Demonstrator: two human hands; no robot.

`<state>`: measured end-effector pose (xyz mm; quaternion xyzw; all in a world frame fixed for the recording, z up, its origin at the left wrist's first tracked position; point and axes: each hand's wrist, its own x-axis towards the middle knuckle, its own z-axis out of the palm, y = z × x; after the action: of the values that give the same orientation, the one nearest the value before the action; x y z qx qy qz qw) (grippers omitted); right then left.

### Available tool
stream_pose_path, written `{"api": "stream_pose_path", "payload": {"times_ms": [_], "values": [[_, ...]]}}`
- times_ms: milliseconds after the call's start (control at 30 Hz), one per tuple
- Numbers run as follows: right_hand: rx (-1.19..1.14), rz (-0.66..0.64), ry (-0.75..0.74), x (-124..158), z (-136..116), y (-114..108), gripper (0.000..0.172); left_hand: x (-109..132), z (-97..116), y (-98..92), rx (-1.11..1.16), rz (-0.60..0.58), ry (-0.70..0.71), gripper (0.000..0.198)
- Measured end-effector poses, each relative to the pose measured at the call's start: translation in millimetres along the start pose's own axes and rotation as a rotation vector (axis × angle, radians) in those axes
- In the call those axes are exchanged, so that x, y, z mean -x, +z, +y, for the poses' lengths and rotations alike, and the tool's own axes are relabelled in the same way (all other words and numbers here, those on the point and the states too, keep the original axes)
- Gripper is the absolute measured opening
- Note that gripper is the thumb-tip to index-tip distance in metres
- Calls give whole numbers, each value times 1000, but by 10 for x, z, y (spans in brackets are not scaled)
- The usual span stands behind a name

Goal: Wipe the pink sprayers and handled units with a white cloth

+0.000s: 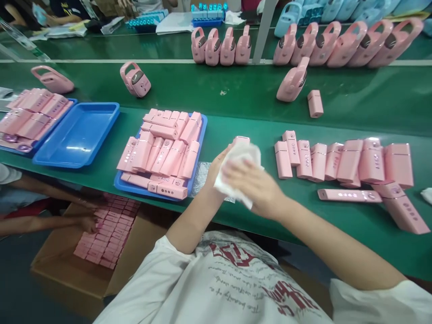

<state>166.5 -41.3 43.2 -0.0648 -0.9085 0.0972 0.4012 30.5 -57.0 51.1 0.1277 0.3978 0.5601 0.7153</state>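
Note:
My left hand (214, 174) is wrapped around a pink rectangular device, mostly hidden; only its top end (243, 139) shows above a white cloth (227, 185). Over the front of the device, my right hand (251, 183) presses this cloth; its fingers are smeared by motion. Beneath my hands a piece of clear bubble wrap (201, 178) lies on the green table. Left of them, a blue tray (203, 130) is heaped with pink devices (162, 155). To the right, several more pink devices (353, 159) stand in a row, with a few lying in front.
An empty-looking blue tray (76, 135) and a loaded one (20, 119) are at left. Below, a co-worker's hand (88, 223) reaches into a cardboard box (72, 279) of pink pieces. Pink handled devices (227, 47) line the back ledge; light-blue ones (290, 18) stand beyond.

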Motion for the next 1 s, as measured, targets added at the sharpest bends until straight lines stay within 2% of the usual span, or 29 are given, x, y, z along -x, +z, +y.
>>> {"api": "stream_pose_path", "payload": {"times_ms": [67,100,133,200,267,300,367,467,600,667,867,1000], "values": [[-39,-28,-47,55,-9,36,40,-14,35,25,5,-1,77,35],[-58,11,32,88,11,46,37,-28,45,32,22,-3,124,35],[-78,109,194,122,50,49,33,-45,49,37,48,-9,160,34],[-175,401,655,183,172,36,30,-75,44,43,116,-36,187,32],[-358,645,1057,233,310,21,34,-90,28,44,156,-75,157,33],[-463,714,1182,256,368,19,34,-91,18,41,163,-92,131,33],[-647,754,1300,297,442,28,33,-83,-8,29,156,-125,98,33],[-796,759,1361,333,454,50,31,-61,-53,0,132,-176,100,32],[-902,809,1394,326,392,25,31,-34,-93,-24,119,-211,74,52],[-910,796,1362,326,362,-3,30,-26,-103,-25,115,-216,41,57],[-514,651,1133,353,310,-94,22,-22,-128,-18,26,-205,29,56],[-273,725,981,339,297,-133,22,-39,-174,-11,-14,-191,27,47]]}}
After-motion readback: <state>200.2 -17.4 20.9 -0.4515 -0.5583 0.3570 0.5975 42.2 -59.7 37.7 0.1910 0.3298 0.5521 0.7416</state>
